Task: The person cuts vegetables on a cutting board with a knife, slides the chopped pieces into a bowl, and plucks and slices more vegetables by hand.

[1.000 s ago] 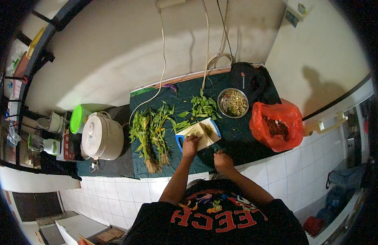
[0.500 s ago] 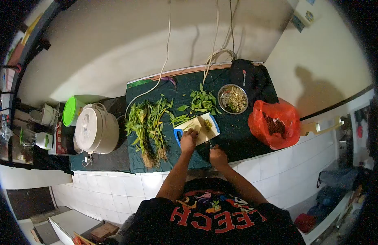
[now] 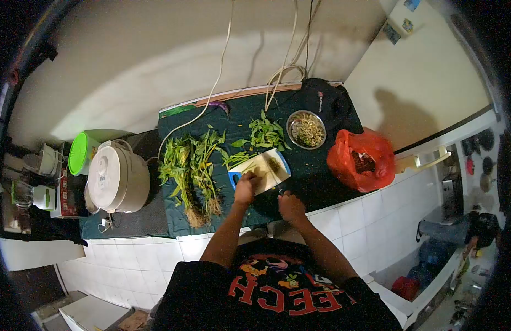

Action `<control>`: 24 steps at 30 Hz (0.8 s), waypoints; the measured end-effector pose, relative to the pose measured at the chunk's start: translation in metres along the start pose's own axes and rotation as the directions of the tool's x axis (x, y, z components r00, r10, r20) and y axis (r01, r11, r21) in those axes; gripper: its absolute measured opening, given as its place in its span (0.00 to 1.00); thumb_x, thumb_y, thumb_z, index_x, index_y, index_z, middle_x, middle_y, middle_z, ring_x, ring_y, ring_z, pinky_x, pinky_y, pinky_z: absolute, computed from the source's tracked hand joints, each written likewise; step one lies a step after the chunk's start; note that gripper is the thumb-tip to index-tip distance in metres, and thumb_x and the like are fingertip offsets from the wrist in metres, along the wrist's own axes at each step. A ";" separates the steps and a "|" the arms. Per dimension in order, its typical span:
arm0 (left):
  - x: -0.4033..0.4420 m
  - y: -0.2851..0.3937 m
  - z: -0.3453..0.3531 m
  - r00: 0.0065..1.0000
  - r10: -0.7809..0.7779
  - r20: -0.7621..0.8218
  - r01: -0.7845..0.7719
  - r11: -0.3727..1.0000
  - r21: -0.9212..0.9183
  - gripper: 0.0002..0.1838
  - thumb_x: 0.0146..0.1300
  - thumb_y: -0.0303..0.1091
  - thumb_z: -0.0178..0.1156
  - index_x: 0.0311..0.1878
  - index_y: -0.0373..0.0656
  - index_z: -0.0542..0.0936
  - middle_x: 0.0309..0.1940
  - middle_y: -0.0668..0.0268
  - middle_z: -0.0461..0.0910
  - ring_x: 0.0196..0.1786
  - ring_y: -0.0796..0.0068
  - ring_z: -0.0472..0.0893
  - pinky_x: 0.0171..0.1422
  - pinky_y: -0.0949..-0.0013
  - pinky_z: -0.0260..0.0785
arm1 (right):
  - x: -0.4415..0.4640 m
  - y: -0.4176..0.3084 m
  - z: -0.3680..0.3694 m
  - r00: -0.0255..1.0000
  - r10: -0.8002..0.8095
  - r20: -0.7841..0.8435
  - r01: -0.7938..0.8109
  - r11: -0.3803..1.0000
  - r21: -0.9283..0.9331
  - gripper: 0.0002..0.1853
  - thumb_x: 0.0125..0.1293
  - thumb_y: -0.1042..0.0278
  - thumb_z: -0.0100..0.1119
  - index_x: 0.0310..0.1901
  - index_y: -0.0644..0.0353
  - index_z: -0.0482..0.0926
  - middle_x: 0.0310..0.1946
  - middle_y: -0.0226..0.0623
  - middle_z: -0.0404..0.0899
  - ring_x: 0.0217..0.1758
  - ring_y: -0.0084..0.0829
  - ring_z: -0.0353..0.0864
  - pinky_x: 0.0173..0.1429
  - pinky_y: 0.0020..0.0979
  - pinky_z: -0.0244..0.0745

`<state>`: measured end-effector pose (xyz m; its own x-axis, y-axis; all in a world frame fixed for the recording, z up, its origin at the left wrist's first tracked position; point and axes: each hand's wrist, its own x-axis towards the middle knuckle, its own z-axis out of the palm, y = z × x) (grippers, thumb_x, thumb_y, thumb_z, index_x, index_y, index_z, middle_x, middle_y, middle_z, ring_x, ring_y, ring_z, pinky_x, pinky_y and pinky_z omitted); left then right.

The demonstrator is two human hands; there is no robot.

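A white cutting board (image 3: 266,186) with blue ends lies at a slant on the dark green cloth. My left hand (image 3: 246,188) rests on it, fingers curled over green vegetable stems (image 3: 239,159) that stick out past the board's left edge. In my right hand (image 3: 291,207), at the board's near edge, is a knife (image 3: 279,190), gripped by its dark handle; its thin blade crosses the board and is hard to make out. Small chopped green pieces (image 3: 274,164) lie on the board to the right of my left fingers.
Behind the board sits a pile of leaves (image 3: 266,132), with a metal bowl (image 3: 289,138) of chopped food to its right. Rooted leafy bunches (image 3: 184,165) lie left. A red plastic bag (image 3: 385,160) stands right, a white rice cooker (image 3: 131,182) far left, an eggplant (image 3: 220,105) by the wall.
The view has shifted, so the counter appears slightly further left. Both hands stay at the board, with the knife still in the right and the stems under the left.
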<state>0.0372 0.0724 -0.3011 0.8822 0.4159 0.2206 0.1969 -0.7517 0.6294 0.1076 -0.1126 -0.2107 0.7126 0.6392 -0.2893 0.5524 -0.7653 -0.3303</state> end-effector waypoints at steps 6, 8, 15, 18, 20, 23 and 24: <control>0.005 -0.001 0.003 0.997 -0.071 -0.010 0.070 0.995 -0.078 0.11 0.53 0.28 0.58 0.39 0.46 0.86 0.40 0.58 0.80 0.46 0.53 0.79 0.51 0.59 0.72 | 0.008 0.007 0.022 0.992 0.108 0.060 -0.108 0.994 -0.003 0.19 0.72 0.55 0.44 0.43 0.68 0.69 0.31 0.56 0.80 0.37 0.54 0.83 0.40 0.49 0.79; 0.011 0.001 0.003 0.957 -0.280 0.081 0.287 0.953 -0.094 0.10 0.52 0.29 0.61 0.38 0.46 0.86 0.39 0.54 0.82 0.44 0.52 0.81 0.50 0.58 0.73 | 0.018 0.003 0.021 0.998 0.061 -0.022 -0.057 0.991 0.121 0.17 0.72 0.56 0.44 0.42 0.67 0.69 0.32 0.57 0.80 0.37 0.54 0.83 0.41 0.50 0.78; 0.026 -0.007 0.003 0.952 -0.304 0.036 0.306 0.946 -0.104 0.09 0.50 0.33 0.64 0.35 0.45 0.87 0.32 0.55 0.84 0.36 0.54 0.83 0.44 0.58 0.76 | 0.017 -0.001 0.021 0.975 -0.177 -0.133 0.171 0.984 -0.056 0.15 0.71 0.59 0.45 0.41 0.66 0.69 0.28 0.55 0.79 0.30 0.54 0.82 0.32 0.47 0.79; 0.024 -0.009 0.005 0.935 -0.350 0.061 0.354 0.932 -0.075 0.08 0.48 0.33 0.64 0.32 0.46 0.87 0.30 0.57 0.84 0.34 0.56 0.84 0.42 0.61 0.76 | 0.013 0.014 0.057 0.965 -0.159 -0.209 0.155 0.987 -0.038 0.15 0.71 0.59 0.45 0.41 0.67 0.68 0.28 0.53 0.79 0.28 0.52 0.82 0.29 0.46 0.79; 0.026 -0.015 0.008 0.948 -0.308 0.075 0.312 0.949 -0.045 0.07 0.48 0.33 0.65 0.32 0.47 0.87 0.29 0.58 0.84 0.34 0.58 0.85 0.42 0.63 0.77 | 0.015 0.006 0.044 0.962 -0.156 -0.224 0.155 0.988 -0.020 0.16 0.71 0.59 0.45 0.41 0.67 0.68 0.29 0.54 0.80 0.30 0.52 0.83 0.32 0.46 0.79; 0.031 -0.002 -0.002 0.913 -0.393 0.111 0.396 0.918 -0.003 0.07 0.49 0.33 0.64 0.33 0.48 0.87 0.29 0.60 0.85 0.32 0.60 0.85 0.42 0.64 0.77 | 0.031 0.004 0.038 0.997 -0.004 -0.074 0.010 0.997 0.076 0.16 0.72 0.58 0.44 0.43 0.68 0.67 0.29 0.55 0.80 0.33 0.54 0.83 0.37 0.47 0.79; 0.031 -0.001 -0.002 0.914 -0.391 0.111 0.394 0.919 -0.004 0.07 0.49 0.33 0.64 0.33 0.48 0.87 0.29 0.60 0.85 0.32 0.60 0.85 0.42 0.64 0.77 | 0.027 -0.001 0.028 0.997 -0.004 -0.076 0.009 0.997 0.075 0.16 0.72 0.58 0.44 0.43 0.68 0.67 0.29 0.55 0.80 0.33 0.54 0.83 0.37 0.47 0.79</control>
<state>0.0634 0.0871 -0.2935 0.7764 0.6172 -0.1275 0.5271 -0.5251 0.6681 0.1143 -0.0925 -0.2436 0.7414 0.6343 -0.2191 0.5249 -0.7516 -0.3996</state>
